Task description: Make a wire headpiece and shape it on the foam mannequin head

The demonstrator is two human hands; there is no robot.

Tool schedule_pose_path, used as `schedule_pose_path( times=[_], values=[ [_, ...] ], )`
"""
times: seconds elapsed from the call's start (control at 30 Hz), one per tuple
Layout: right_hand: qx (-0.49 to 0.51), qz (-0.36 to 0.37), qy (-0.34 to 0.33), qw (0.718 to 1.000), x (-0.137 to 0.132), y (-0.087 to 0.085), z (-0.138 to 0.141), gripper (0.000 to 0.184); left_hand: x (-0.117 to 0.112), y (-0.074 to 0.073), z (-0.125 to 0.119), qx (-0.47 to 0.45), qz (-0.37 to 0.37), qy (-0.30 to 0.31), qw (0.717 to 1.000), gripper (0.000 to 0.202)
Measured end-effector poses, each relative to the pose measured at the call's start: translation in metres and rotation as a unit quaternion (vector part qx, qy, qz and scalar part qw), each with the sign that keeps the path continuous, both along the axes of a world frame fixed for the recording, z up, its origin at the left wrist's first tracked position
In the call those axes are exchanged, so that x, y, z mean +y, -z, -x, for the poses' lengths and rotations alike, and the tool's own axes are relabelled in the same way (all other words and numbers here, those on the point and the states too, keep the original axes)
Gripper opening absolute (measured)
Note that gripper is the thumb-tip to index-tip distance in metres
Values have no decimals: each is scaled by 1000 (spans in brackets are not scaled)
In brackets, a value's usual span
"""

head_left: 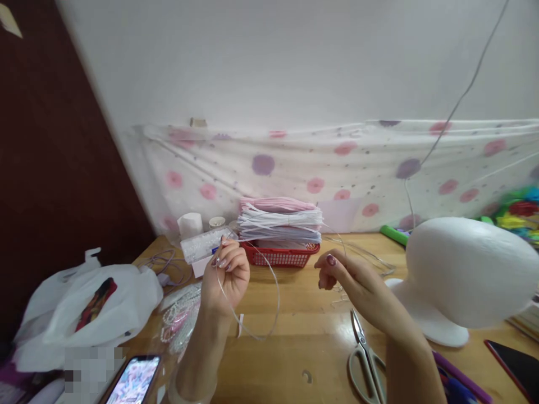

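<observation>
My left hand (227,275) is raised above the wooden table (295,336), fingers curled and pinched on a thin clear loop of wire or cord (269,303) that hangs in an arc below it. My right hand (343,278) is to the right, fingers bent in a pinch; a fine strand seems to run from it, too thin to be sure. Between and behind the hands stands a red basket (280,256) piled with pink and white strips (280,219).
Scissors (365,359) lie near my right forearm. A white foam head form (467,275) stands at the right. White plastic bags (84,308), bead strings (181,320), a phone (133,381) and a clear bead box (206,242) crowd the left. A spotted cloth (337,168) covers the wall behind.
</observation>
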State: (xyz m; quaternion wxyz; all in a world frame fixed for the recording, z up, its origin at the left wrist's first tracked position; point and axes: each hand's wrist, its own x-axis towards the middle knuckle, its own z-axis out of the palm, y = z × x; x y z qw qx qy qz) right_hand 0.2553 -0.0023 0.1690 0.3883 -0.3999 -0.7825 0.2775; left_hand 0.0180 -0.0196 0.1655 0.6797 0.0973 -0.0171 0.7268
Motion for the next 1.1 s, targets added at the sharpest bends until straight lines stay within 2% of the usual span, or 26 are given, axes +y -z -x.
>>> schedule_pose_path(
  times=[0.17, 0.33, 0.47, 0.6, 0.7, 0.87, 0.97, 1.1],
  values=[
    [37, -15, -28, 999, -3, -1, 3, 42, -1, 4, 5, -52, -3, 36, 998, 31],
    [122, -19, -53, 991, -4, 5, -3, 15, 2, 6, 8, -88, -4, 61, 994, 38],
    [88, 27, -67, 993, -1, 7, -9, 31, -1, 4, 7, -107, -12, 70, 992, 39],
    [101, 22, -48, 994, -3, 2, -9, 32, -4, 4, 7, -90, -16, 65, 994, 40],
    [108, -13, -12, 994, -8, -2, -7, 32, -4, 4, 6, -60, -9, 49, 997, 41],
    [76, -52, 102, 991, -16, -2, -3, 32, -6, 8, 3, 50, -42, 38, 997, 29],
    [48, -83, 95, 991, -22, -2, 3, 27, -10, 11, -1, 134, -50, 30, 989, 24],
    [16, -92, 33, 995, -33, -6, 21, 19, -16, 13, -14, 250, -59, 25, 966, 31]
  ],
)
